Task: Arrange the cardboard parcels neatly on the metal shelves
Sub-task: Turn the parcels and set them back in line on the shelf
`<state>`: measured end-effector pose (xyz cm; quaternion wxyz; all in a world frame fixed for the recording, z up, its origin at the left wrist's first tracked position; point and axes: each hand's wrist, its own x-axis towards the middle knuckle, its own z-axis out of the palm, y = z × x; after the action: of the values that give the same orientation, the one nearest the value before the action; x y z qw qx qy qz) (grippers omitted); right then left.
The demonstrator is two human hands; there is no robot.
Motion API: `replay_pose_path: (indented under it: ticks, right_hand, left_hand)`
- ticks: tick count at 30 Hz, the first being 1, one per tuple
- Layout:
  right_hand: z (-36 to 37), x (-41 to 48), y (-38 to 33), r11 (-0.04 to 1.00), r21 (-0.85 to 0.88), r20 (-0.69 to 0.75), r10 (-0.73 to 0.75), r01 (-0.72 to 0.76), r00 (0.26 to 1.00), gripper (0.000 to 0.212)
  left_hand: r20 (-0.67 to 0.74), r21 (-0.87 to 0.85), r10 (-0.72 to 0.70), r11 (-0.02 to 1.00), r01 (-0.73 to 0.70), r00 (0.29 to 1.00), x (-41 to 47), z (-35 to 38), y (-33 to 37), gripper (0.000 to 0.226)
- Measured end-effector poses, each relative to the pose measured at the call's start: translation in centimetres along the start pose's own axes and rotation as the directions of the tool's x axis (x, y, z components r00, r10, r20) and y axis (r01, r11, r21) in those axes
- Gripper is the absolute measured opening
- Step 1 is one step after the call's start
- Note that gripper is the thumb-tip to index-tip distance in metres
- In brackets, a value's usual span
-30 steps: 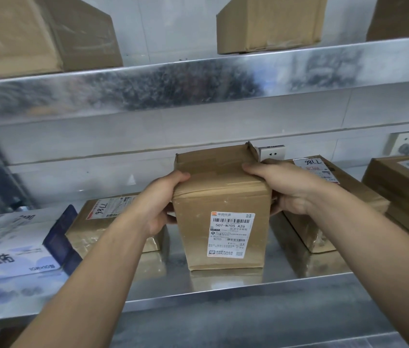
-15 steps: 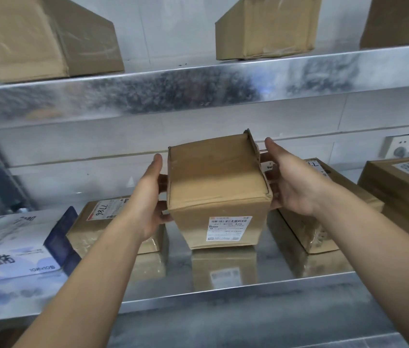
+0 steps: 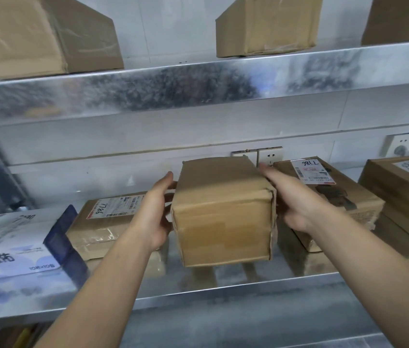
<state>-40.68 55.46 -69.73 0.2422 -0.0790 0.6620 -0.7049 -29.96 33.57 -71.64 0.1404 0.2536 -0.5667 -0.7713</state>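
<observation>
parcel [image 3: 223, 217]: upright over lower shelf [image 3: 248, 285], contact unclear | hands: left hand [image 3: 154, 212] flat on parcel's left side, right hand [image 3: 296, 204] flat on its right side, fingers straight | flat labelled box [image 3: 113, 222] just left of parcel, taller labelled box [image 3: 328, 197] just right

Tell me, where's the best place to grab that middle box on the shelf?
Take the box by its two side faces, one palm from each side, as the left hand and right hand do here. It looks too wide for one hand, and gaps part it from the left parcel and right parcel, leaving finger room.
</observation>
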Motion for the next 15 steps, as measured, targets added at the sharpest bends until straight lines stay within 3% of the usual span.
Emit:
replay_pose_path:
  ticks: [6, 11, 15]
  right_hand:
    - [-0.2, 0.4, 2.2, 0.994, -0.064, -0.006, 0.092, -0.092, 0.996, 0.018]
    - [0.3, 0.6, 2.9, 0.991, -0.072, 0.009, 0.112, -0.111, 0.994, 0.026]
    - [0.4, 0.7, 3.3, 0.986, -0.127, 0.009, 0.112, -0.11, 0.994, 0.045]
  left_hand:
    - [0.019, 0.048, -0.079, 0.996, 0.078, 0.997, -0.1, 0.4, -2.0, 0.012]
    - [0.028, 0.074, -0.12, 0.99, 0.118, 0.992, 0.2, 0.7, -3.4, 0.042]
    - [0.028, 0.113, -0.077, 0.991, 0.073, 0.997, 0.4, 1.1, -3.9, 0.036]
